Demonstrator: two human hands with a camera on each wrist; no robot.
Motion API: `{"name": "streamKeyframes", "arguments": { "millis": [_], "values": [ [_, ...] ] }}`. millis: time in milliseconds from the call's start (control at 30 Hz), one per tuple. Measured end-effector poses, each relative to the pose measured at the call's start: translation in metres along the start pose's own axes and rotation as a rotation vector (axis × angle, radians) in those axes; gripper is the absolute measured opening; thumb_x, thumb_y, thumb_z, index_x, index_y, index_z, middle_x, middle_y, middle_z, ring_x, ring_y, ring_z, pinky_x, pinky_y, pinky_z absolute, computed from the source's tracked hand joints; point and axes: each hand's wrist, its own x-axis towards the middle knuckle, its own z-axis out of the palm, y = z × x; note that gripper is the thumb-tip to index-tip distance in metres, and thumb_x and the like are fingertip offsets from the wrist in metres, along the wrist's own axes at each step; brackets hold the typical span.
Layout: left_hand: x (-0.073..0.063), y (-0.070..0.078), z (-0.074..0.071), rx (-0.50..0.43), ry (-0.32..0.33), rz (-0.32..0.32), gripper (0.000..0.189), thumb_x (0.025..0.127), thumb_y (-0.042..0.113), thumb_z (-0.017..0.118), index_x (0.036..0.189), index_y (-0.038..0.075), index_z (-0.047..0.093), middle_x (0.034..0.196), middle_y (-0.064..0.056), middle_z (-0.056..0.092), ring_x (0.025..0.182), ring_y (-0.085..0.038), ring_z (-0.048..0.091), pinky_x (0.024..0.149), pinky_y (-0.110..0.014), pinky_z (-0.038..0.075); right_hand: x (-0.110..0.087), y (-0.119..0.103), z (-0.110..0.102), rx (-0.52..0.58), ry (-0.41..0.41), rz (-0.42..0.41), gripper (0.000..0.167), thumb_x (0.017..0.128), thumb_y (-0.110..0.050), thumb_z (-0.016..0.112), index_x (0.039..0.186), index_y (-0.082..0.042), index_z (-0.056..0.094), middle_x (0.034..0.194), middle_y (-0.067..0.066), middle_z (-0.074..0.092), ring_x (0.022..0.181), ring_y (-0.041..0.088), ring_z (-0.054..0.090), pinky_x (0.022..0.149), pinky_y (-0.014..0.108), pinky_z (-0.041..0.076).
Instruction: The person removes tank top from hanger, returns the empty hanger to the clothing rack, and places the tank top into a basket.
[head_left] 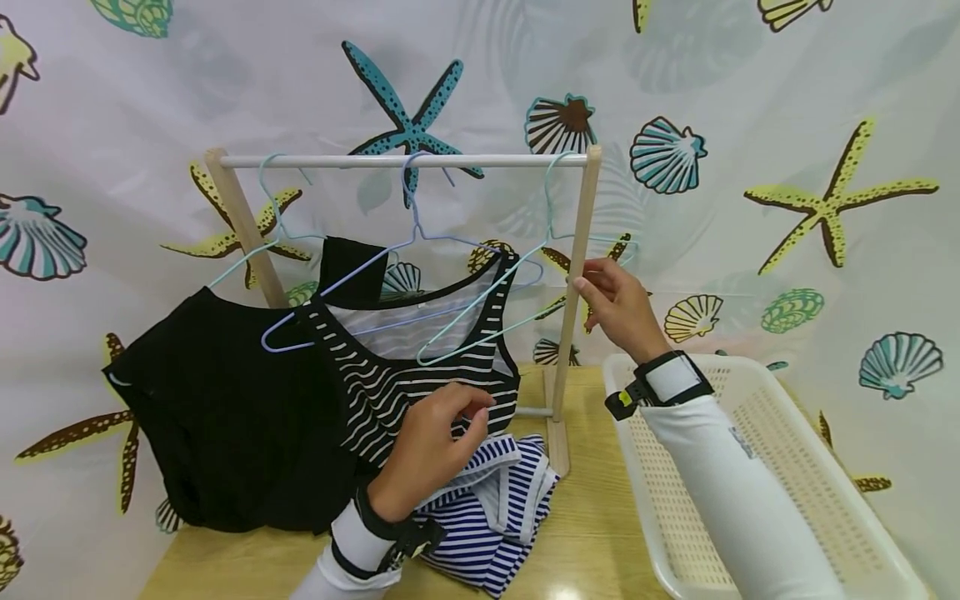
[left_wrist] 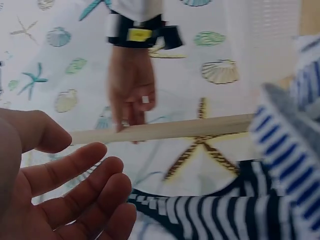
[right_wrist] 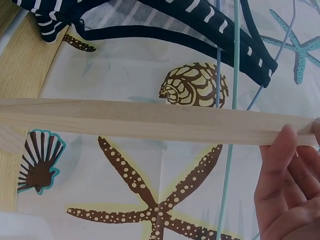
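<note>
My right hand (head_left: pixel 618 308) holds the right wooden post of a small clothes rack (head_left: pixel 583 217), the thumb and fingers about it in the right wrist view. A bare mint hanger (head_left: pixel 551 204) hangs from the bar beside that post. My left hand (head_left: pixel 438 437) hovers with loosely bent fingers and nothing in them, in front of a black-and-white striped tank top (head_left: pixel 360 358). That top hangs on a periwinkle hanger (head_left: pixel 415 221). Below the left hand, a blue-and-white striped garment (head_left: pixel 487 533) lies bunched on the table, partly hidden by the wrist.
A black garment (head_left: pixel 247 400) hangs on another mint hanger (head_left: pixel 279 225) at the rack's left end. To the right stands a white plastic basket (head_left: pixel 630 450), partly under my right forearm. Behind everything is a sheet printed with shells and starfish; the tabletop (head_left: pixel 600 517) is wooden.
</note>
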Motion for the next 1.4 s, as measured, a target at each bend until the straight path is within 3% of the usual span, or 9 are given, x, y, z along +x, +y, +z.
{"name": "streamKeyframes", "arguments": {
  "millis": [133,267,400,533,767,867,1000,1167,1400],
  "values": [
    [-0.013,-0.017,0.019,0.022,-0.060,-0.061,0.012,0.089,0.015,0.063,0.099,0.015,0.070,0.090,0.007,0.065,0.080,-0.004,0.060,0.071,-0.027,0.051,-0.001,0.000,0.001,-0.007,-0.001,-0.001,0.032,0.099,-0.008,0.052,0.128,0.007,0.050,0.123,0.029,0.059,0.105,0.043,0.060,0.054,0.039,0.053],
    [-0.026,-0.032,0.037,0.084,-0.147,-0.116,0.014,0.089,0.022,0.066,0.101,0.016,0.071,0.096,0.006,0.066,0.087,-0.009,0.061,0.076,-0.029,0.049,0.000,0.001,0.002,-0.010,0.002,-0.004,0.032,0.099,-0.008,0.052,0.128,0.007,0.050,0.122,0.028,0.059,0.104,0.043,0.061,0.054,0.038,0.053],
    [-0.038,-0.042,0.052,0.113,-0.245,-0.150,0.026,0.088,0.032,0.068,0.109,0.015,0.071,0.108,0.002,0.067,0.100,-0.015,0.060,0.085,-0.038,0.046,0.001,0.002,0.002,-0.013,0.003,-0.009,0.032,0.100,-0.008,0.052,0.128,0.007,0.050,0.122,0.029,0.059,0.101,0.044,0.061,0.052,0.029,0.052],
    [-0.047,-0.047,0.062,0.178,-0.325,-0.174,0.043,0.087,0.046,0.066,0.118,0.016,0.068,0.119,-0.002,0.064,0.112,-0.023,0.056,0.095,-0.050,0.038,0.002,0.001,0.002,-0.011,-0.001,-0.012,0.032,0.099,-0.008,0.052,0.127,0.007,0.050,0.122,0.029,0.059,0.101,0.045,0.061,0.053,0.033,0.053],
    [-0.056,-0.053,0.073,0.299,-0.440,-0.184,0.076,0.077,0.069,0.064,0.135,0.020,0.056,0.134,-0.005,0.053,0.127,-0.027,0.045,0.103,-0.063,0.026,0.003,0.000,0.002,-0.003,0.008,-0.005,0.031,0.100,-0.008,0.052,0.127,0.007,0.050,0.121,0.029,0.060,0.100,0.044,0.061,0.052,0.030,0.052],
    [-0.060,-0.054,0.078,0.326,-0.518,-0.188,0.090,0.072,0.076,0.063,0.142,0.021,0.049,0.142,-0.007,0.045,0.135,-0.030,0.036,0.105,-0.066,0.019,0.002,0.001,0.003,0.003,0.013,0.011,0.031,0.100,-0.008,0.052,0.127,0.007,0.051,0.121,0.029,0.059,0.100,0.044,0.061,0.053,0.030,0.052],
    [-0.069,-0.056,0.084,0.358,-0.604,-0.180,0.102,0.069,0.081,0.059,0.149,0.021,0.038,0.150,-0.008,0.035,0.141,-0.032,0.027,0.108,-0.067,0.010,0.002,0.006,0.003,0.008,0.013,0.015,0.031,0.100,-0.010,0.052,0.127,0.006,0.051,0.121,0.028,0.060,0.100,0.042,0.061,0.054,0.036,0.053],
    [-0.082,-0.055,0.090,0.367,-0.649,-0.147,0.105,0.070,0.078,0.063,0.151,0.019,0.032,0.152,-0.009,0.032,0.142,-0.031,0.025,0.108,-0.067,0.011,0.001,0.004,0.004,0.003,0.002,0.012,0.032,0.100,-0.008,0.051,0.127,0.007,0.050,0.122,0.030,0.059,0.103,0.044,0.060,0.054,0.037,0.053],
    [-0.095,-0.051,0.096,0.360,-0.689,-0.169,0.111,0.068,0.076,0.066,0.154,0.019,0.025,0.155,-0.009,0.026,0.143,-0.033,0.022,0.107,-0.068,0.011,0.010,0.030,0.002,0.004,0.023,0.018,0.033,0.100,-0.016,0.054,0.129,-0.001,0.052,0.124,0.022,0.061,0.102,0.034,0.063,0.054,0.037,0.053]
  ]
}}
